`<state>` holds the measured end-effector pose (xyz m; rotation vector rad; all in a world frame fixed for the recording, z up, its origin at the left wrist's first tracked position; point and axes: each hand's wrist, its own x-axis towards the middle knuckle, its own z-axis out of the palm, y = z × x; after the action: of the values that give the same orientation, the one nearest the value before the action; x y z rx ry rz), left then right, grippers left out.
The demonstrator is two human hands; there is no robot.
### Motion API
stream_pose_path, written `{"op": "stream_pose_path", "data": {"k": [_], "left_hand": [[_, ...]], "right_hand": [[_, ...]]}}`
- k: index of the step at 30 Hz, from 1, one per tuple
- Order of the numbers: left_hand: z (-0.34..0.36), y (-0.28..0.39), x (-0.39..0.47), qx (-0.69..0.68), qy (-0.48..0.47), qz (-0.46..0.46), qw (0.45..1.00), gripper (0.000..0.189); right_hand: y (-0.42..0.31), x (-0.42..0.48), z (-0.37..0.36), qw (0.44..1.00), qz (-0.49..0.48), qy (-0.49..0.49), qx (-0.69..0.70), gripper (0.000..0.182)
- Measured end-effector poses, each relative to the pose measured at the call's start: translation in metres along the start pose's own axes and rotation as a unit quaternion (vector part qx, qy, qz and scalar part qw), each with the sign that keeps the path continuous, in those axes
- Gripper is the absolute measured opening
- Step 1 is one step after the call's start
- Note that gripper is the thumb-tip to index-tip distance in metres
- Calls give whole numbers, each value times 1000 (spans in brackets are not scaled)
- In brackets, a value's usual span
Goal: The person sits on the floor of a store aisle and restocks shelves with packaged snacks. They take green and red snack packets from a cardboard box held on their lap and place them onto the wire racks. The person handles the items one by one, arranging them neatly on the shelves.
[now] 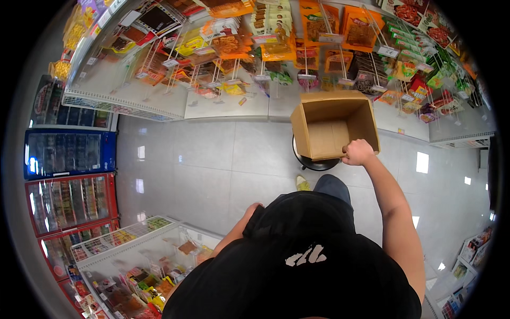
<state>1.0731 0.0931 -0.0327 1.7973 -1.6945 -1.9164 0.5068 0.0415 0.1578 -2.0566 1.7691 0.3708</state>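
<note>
My right hand is closed over the near rim of an open cardboard box, close to its right corner. The inside of the box holds nothing that I can see. Under it shows the round black top of a stool, mostly covered by the box. My left hand hangs low by the hem of my black T-shirt. Only a small part of that hand shows, so its fingers are hidden.
Beyond the box stands a pegboard shelf wall with bagged snacks on hooks with price tags. Glass-door refrigerators line the left side. A lower snack rack is close behind my left. Grey tiled floor lies between.
</note>
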Motion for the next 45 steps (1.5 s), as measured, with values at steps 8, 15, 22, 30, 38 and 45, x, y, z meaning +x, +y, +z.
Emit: {"op": "stream_pose_path", "data": {"k": [8,15,22,30,38,45], "left_hand": [[1,54,-34,147,-4,-45,988,34],[-2,36,-14,144,16,8,989,36],[-2,52,-1,-105,-30,-59,992,27],[-10,68,20,-24,-21,-53,998,31],[-19,58,30,20,-31,-2,999,32],[-11,38,74,84,11,35,996,35]], "right_hand": [[0,2,-2,1000,0,0,-15,32],[6,6,2,1000,-4,24,-10,32],[5,5,-10,1000,10,-11,-10,35],[8,6,-3,1000,12,-1,3,36],[5,3,-6,1000,15,-3,3,38],[2,8,-14,996,35,-75,25,43]]}}
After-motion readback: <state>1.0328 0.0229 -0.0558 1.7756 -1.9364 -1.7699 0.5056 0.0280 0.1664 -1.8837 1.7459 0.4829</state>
